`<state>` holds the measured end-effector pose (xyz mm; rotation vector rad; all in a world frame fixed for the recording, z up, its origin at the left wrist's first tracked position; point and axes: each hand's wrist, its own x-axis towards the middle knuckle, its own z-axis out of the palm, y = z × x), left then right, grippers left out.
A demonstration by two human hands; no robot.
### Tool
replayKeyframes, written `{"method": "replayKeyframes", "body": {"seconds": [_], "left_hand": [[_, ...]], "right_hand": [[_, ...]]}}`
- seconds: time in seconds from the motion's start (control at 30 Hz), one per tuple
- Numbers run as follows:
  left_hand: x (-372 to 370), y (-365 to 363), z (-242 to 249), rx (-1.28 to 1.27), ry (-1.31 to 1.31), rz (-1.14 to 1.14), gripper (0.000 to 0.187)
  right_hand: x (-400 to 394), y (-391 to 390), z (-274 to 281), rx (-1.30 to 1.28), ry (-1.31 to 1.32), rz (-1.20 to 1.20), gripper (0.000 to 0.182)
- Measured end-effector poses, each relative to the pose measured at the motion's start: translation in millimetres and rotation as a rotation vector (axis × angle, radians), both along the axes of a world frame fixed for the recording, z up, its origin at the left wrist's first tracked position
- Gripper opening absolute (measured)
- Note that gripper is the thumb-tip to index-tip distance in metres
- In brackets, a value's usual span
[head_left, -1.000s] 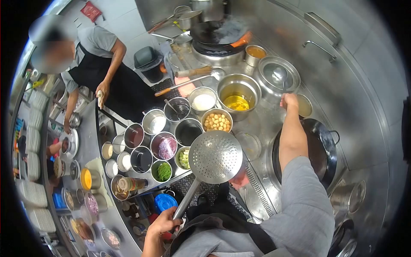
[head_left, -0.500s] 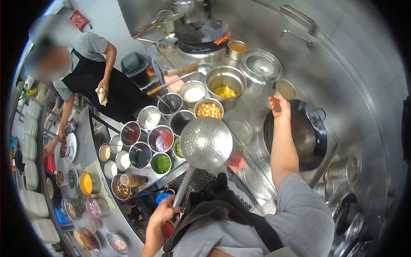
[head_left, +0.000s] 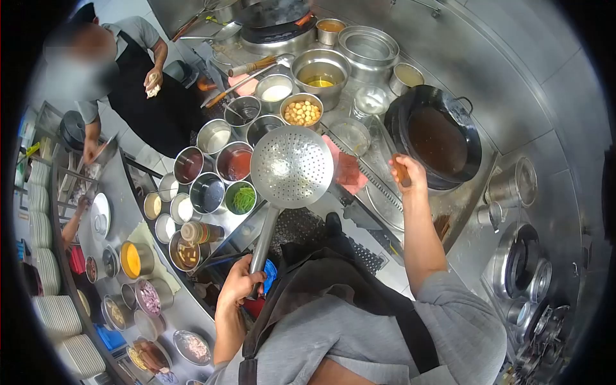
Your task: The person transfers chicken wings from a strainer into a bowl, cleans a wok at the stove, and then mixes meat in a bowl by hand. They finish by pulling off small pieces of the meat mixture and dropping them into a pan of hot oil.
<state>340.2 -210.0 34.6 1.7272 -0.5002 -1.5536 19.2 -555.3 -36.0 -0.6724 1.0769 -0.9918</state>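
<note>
In my left hand (head_left: 240, 282), fingers wrapped round its metal handle, is a large perforated skimmer (head_left: 292, 167). Its round bowl hangs in front of the seasoning pots. My right hand (head_left: 409, 173) grips the wooden handle of a ladle (head_left: 372, 101), whose bowl points away from me, close to a clear bowl (head_left: 351, 136) on the steel counter. To the right of the ladle sits a black wok (head_left: 476, 138) with brown liquid in it. A pot of small round yellowish pieces (head_left: 301, 111) stands just beyond the skimmer.
Metal pots of sauces and powders crowd the counter left of the skimmer, with chopped greens (head_left: 244, 199) in one. A pot of oil (head_left: 321, 80) and a second wok (head_left: 269, 14) stand farther back. A co-worker (head_left: 144, 83) is at the upper left. Stacked plates (head_left: 58, 314) line the left.
My right hand and the ladle have moved toward me and left, off the large round pot. The skimmer shifts slightly left and up in view. The view has turned, showing the wok's liquid.
</note>
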Motion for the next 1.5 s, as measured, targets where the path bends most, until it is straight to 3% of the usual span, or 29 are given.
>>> {"method": "replayKeyframes", "body": {"seconds": [0.3, 0.4, 0.43, 0.5, 0.53, 0.63, 0.73, 0.97, 1.07, 1.37, 1.5], "left_hand": [[5.2, 16.0, -4.9, 0.019, 0.005, -0.021, 0.029], [6.9, 16.2, -8.0, 0.012, -0.001, -0.016, 0.032], [6.1, 14.9, -6.2, 0.028, 0.003, -0.008, 0.031], [6.4, 12.8, -4.0, 0.042, 0.002, 0.001, 0.030], [6.5, 12.4, -3.5, 0.045, 0.001, 0.003, 0.030], [5.3, 7.5, -0.5, 0.039, 0.006, 0.016, 0.029], [7.2, 4.3, -2.4, 0.048, 0.002, 0.034, 0.029], [11.2, -5.0, 3.3, 0.066, -0.045, 0.009, 0.030], [11.4, -6.6, 1.1, 0.078, -0.050, -0.018, 0.030], [6.0, -8.8, -4.2, 0.082, 0.000, -0.089, 0.028], [4.1, -1.5, -4.2, 0.078, -0.031, -0.101, 0.028]], "right_hand": [[-7.3, 35.1, -20.5, -0.021, 0.229, 0.126, 0.036], [-4.3, 37.2, -40.8, -0.186, 0.575, 0.183, 0.050], [-10.7, 37.0, -59.2, -0.184, 0.571, 0.181, 0.050], [-23.1, 43.8, -86.5, -0.531, 1.074, 0.289, 0.058], [-15.0, 64.6, -52.4, -0.432, 1.165, 0.348, 0.061], [-22.8, 102.9, -40.4, -0.461, 1.223, 0.389, 0.063], [-37.5, 123.9, -69.4, -0.586, 1.239, 0.327, 0.061], [-59.9, 170.1, -105.2, -0.375, 1.263, 0.336, 0.064], [-64.8, 180.4, -123.1, -0.474, 1.287, 0.288, 0.065], [-10.7, 105.7, -121.9, -0.401, 1.179, 0.210, 0.061], [16.8, 66.8, -93.2, -0.370, 1.203, 0.161, 0.060]]}}
